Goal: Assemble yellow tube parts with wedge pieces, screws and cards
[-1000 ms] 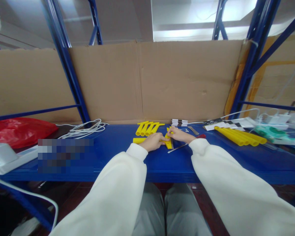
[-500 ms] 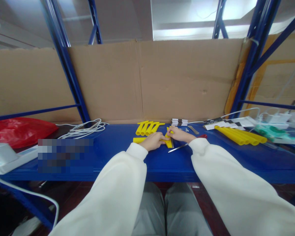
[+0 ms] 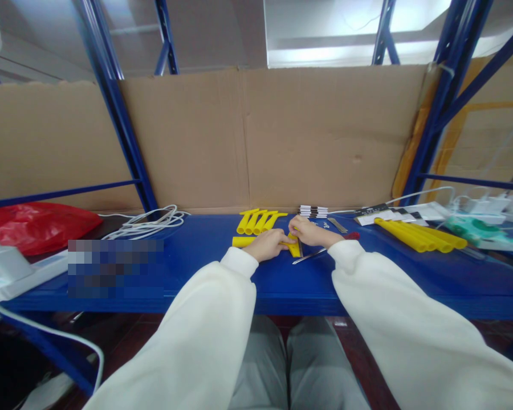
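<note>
My left hand [image 3: 265, 246] is wrapped round the handle of a yellow plastic scraper [image 3: 240, 242], which lies sideways with its wide head to the right. At the far end of that head, my right hand [image 3: 306, 230] has its fingers pinched together. Whether a small part sits between those fingertips is hidden. A metal strip shows along the head's right edge. Under my right wrist lies a screwdriver [image 3: 310, 256], its shaft pointing left and its red handle partly covered by the sleeve. Small metal screws [image 3: 326, 225] and a flat metal blade [image 3: 338, 225] lie just beyond my right hand.
Several yellow scrapers [image 3: 260, 221] stand in a row behind my left hand. Several yellow tubes [image 3: 421, 236] lie to the right. Striped small boxes [image 3: 313, 211] sit by the cardboard wall [image 3: 248, 142]. White cables [image 3: 149, 223] and a red bag [image 3: 38, 226] are at left.
My right fingers have shifted very slightly at the far end of the scraper head. The left hand keeps its hold, and the view has tilted a little.
</note>
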Motion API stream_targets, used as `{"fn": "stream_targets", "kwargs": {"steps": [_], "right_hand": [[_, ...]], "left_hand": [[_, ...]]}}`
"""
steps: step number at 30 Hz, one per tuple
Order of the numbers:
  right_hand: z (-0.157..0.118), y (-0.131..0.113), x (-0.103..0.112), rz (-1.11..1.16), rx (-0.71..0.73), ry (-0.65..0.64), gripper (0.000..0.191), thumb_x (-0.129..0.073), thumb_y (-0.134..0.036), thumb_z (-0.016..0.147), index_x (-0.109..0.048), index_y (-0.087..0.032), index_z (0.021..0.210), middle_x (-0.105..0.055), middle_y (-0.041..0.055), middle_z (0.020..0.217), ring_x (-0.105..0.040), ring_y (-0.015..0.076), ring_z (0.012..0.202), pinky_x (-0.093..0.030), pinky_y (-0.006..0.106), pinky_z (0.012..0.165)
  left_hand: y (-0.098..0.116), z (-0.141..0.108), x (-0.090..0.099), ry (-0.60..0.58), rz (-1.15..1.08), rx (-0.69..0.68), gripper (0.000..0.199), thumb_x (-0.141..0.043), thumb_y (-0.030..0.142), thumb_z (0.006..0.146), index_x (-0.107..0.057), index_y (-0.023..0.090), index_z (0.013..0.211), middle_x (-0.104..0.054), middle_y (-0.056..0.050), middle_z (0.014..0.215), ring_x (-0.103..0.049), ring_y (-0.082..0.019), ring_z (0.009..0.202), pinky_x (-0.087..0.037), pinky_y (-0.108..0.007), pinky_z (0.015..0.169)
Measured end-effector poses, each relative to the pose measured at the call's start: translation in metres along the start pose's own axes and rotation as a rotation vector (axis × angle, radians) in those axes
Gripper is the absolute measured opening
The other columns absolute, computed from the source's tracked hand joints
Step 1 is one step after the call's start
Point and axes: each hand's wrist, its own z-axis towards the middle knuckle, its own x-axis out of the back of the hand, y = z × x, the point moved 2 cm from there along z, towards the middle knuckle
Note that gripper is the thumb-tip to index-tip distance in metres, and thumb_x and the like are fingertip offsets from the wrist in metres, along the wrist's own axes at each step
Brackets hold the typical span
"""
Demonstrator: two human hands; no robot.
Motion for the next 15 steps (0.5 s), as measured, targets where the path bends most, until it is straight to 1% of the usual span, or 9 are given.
{"fn": "stream_targets", "kwargs": {"steps": [3, 7, 11, 15], "right_hand": [[0.0, 0.001, 0.001, 0.029, -0.021, 0.012, 0.015, -0.047, -0.013, 0.089, -0.06, -0.019, 0.088, -0.056, 0.0081, 0.1, -0.053, 0.0211, 0.1, -0.043, 0.037, 0.093], [0.001, 0.009, -0.002, 0.142, -0.055, 0.082, 0.009, -0.055, -0.015, 0.085, -0.06, -0.018, 0.091, -0.059, 0.0082, 0.103, -0.055, 0.021, 0.106, -0.043, 0.037, 0.098], [0.003, 0.02, -0.007, 0.256, -0.083, 0.176, 0.021, -0.064, -0.018, 0.081, -0.061, -0.019, 0.102, -0.062, 0.0093, 0.112, -0.057, 0.0226, 0.113, -0.044, 0.042, 0.102], [0.004, 0.025, -0.008, 0.352, -0.165, 0.251, 0.029, -0.062, -0.018, 0.084, -0.061, -0.018, 0.113, -0.06, 0.0131, 0.124, -0.056, 0.0238, 0.121, -0.043, 0.044, 0.105]], "left_hand": [[0.0, 0.0, 0.0, 0.0, -0.002, 0.001, 0.032, -0.059, 0.018, 0.089, -0.074, 0.027, 0.116, -0.07, -0.006, 0.109, -0.065, -0.022, 0.106, -0.048, -0.034, 0.096], [-0.001, -0.001, 0.0, 0.002, -0.004, 0.009, 0.031, -0.059, 0.018, 0.09, -0.074, 0.03, 0.114, -0.07, -0.005, 0.11, -0.064, -0.021, 0.105, -0.047, -0.033, 0.095], [-0.002, 0.0, -0.001, -0.008, -0.003, 0.024, 0.032, -0.06, 0.019, 0.09, -0.073, 0.031, 0.116, -0.07, -0.005, 0.111, -0.064, -0.021, 0.106, -0.047, -0.033, 0.095], [-0.005, 0.001, -0.002, 0.017, -0.028, 0.039, 0.032, -0.063, 0.02, 0.089, -0.073, 0.03, 0.118, -0.071, -0.004, 0.107, -0.065, -0.021, 0.103, -0.048, -0.033, 0.094]]}}
